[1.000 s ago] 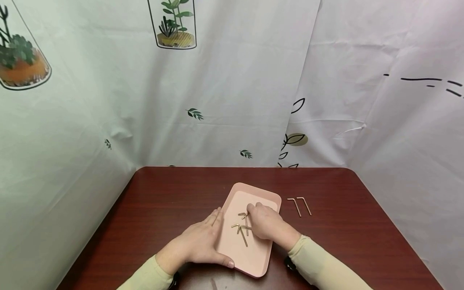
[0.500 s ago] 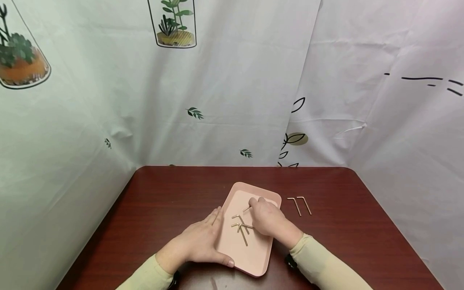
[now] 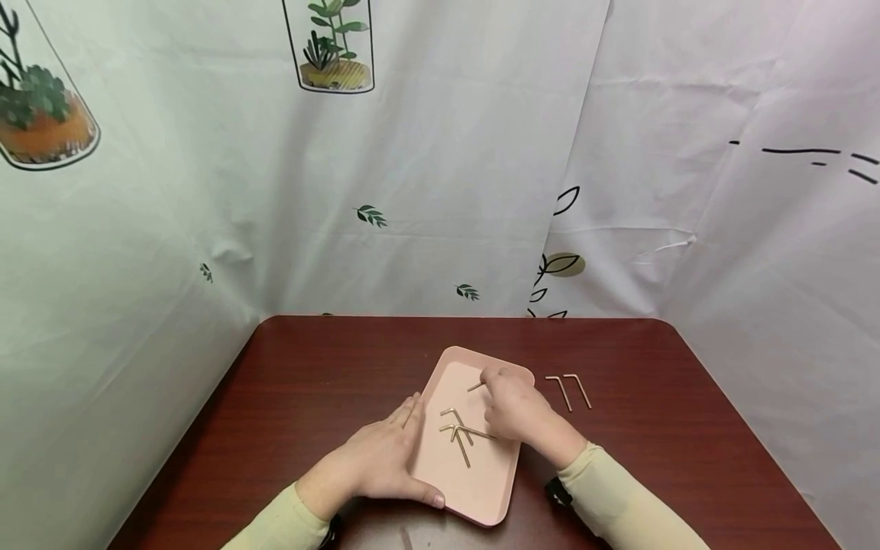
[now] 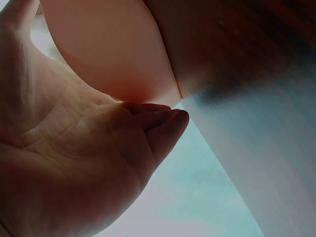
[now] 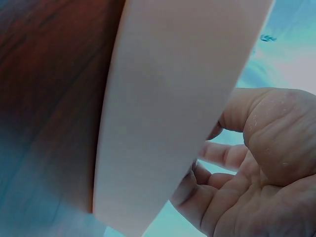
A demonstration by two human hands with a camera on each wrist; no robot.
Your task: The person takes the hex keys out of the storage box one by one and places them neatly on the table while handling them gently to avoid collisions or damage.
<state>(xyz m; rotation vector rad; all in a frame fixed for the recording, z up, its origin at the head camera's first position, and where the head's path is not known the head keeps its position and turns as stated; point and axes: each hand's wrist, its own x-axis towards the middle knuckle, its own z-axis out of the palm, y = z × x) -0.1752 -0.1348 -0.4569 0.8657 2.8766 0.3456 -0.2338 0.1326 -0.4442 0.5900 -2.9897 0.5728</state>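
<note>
**L-shaped rod pinched in my right hand over a pink tray**

The brass-coloured L-shaped rod [image 3: 475,387] is above the far part of the pink tray [image 3: 476,495]; one end juts out leftward from between the thumb and fingers of my right hand [image 3: 517,406]. I cannot tell whether it touches the tray floor. In the right wrist view my fingers are bent inward, their tips partly hidden by the tray wall.

Nearer me in the tray, three similar rods [image 3: 461,449] lie in a loose, overlapping cluster. My left hand [image 3: 385,457] rests against the tray's left side, fingers straight and close together, thumb stretched apart to the near edge.

Just right of the tray, two more rods [image 3: 563,393] lie side by side, apart, on the dark red-brown wooden table [image 3: 330,382]. I wear pale yellow-green sleeves [image 3: 629,500]. Behind the table hangs white cloth [image 3: 440,153] printed with leaves and potted plants.
</note>
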